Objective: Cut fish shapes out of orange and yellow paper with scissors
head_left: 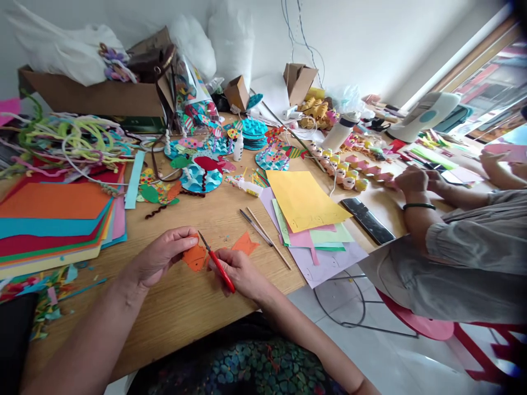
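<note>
Between the thumb and fingers of my left hand [171, 249] is a small orange paper piece [194, 258] with drawn lines on it. My right hand [239, 271] is closed on red-handled scissors [222, 270], their dark blades pointing up and left beside the orange piece. Another orange paper scrap [246, 243] lies on the wooden table just beyond my right hand. To its right rest a pen [255, 226] and a thin wooden stick [269, 239].
Coloured paper sheets [53, 203] are stacked at the left, above paper scraps [53, 307]. A yellow sheet [304, 197] tops more papers near a black phone [368, 220]. Finished paper crafts [201, 176] and glue bottles stand behind. Another person's arms rest at the right.
</note>
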The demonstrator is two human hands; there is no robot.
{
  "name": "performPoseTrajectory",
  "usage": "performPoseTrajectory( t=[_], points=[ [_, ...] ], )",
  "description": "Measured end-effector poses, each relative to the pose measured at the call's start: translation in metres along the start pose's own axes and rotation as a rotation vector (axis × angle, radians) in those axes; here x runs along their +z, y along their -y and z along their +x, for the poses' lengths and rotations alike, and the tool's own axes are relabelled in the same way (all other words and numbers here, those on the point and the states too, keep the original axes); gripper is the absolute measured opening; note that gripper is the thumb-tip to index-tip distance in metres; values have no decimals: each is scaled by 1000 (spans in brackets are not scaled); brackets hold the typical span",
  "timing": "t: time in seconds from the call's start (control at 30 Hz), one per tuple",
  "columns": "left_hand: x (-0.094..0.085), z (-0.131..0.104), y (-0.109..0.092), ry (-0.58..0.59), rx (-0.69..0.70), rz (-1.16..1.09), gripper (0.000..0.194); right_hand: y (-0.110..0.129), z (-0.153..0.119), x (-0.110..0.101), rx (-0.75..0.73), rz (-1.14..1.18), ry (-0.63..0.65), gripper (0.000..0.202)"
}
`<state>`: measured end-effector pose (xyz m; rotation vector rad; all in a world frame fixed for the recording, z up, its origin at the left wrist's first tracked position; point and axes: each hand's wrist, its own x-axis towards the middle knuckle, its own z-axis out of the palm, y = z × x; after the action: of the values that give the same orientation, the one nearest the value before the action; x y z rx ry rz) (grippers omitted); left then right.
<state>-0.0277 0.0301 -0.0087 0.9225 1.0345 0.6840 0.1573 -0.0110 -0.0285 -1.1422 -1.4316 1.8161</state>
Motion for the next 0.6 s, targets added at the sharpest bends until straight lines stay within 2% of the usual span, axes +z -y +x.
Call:
performPoseTrajectory(
  t=[0.2, 0.37, 0.47, 0.6],
  points=[
    [-9, -3, 2, -54, 84, 60, 20, 4, 10, 0, 4, 91, 3, 45],
    [-2, -2, -3, -80, 194, 266, 16, 20, 18, -8, -137, 74, -132, 36],
    [2, 0, -6, -55, 229, 367, 14, 32, 27, -13, -217, -86, -162, 34],
    [3, 4, -5, -4, 243, 512, 9, 41, 39, -15, -267, -342, -132, 24]
  ],
)
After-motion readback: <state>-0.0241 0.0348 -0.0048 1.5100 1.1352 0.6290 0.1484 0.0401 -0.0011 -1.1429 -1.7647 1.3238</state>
